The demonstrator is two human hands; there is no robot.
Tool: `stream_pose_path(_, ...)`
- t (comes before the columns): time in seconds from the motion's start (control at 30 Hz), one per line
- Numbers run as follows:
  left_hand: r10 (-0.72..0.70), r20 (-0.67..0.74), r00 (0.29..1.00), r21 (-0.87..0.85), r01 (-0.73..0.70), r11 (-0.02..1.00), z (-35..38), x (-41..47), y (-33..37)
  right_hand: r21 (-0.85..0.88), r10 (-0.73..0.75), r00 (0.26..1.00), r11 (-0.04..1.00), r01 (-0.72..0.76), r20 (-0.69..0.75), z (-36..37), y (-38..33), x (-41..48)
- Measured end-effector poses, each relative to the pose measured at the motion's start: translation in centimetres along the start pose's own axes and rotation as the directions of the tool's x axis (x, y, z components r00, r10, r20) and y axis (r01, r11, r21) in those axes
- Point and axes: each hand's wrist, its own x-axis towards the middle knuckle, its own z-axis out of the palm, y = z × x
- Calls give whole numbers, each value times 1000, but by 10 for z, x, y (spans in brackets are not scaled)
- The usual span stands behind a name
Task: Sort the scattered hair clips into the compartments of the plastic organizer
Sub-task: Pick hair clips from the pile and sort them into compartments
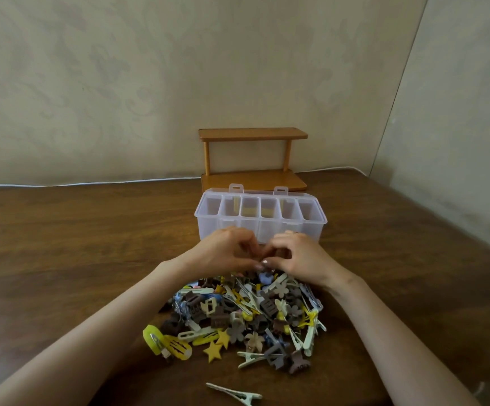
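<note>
A brown desk (76,244) meets a beige wall. 1 clear organizer (311,230), 6 compartments across, runs 9 to 3 o'clock. At its 6 o'clock lies 1 pile of hair clips (246,315). The left hand (226,250) and right hand (299,256) curl together at the pile's far edge; I cannot tell whether they hold anything. 1 pale clip (235,394) lies alone at the pile's 6 o'clock.

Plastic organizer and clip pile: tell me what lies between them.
Head view: the left hand and right hand meet between the plastic organizer and clip pile, both curled above the table. Any held clip is hidden.

A small wooden shelf (252,133) stands on the brown table (76,244).
</note>
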Motion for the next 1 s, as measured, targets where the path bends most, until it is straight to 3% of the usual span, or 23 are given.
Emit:
stream_pose_path(0.2,1,47,999,97,-6,995,7,0,-4,112,98,995,989,-97,-7,-2,3,-1)
stream_pose_path(0.33,-32,2,999,115,32,993,8,0,-5,72,109,991,992,-104,-74,-3,5,-2)
stream_pose_path(0.5,-131,-10,991,-211,126,969,4,0,-5,222,63,983,975,-24,-170,-4,-3,-3)
stream_pose_path(0.7,-124,-74,990,-472,74,879,-2,1,1,309,47,972,951,28,-232,-7,-10,-5)
stream_pose_path(0.8,-137,-132,982,-454,63,889,-3,1,1,368,72,965,930,27,-251,-12,-12,-7)
stream_pose_path(0.9,-138,-136,981,-366,80,927,-8,0,-4,447,170,901,894,30,-400,-21,-11,-8)
stream_pose_path(1.0,-121,-71,990,-257,99,961,-12,0,-8,427,290,757,904,-16,-586,-30,1,-9)
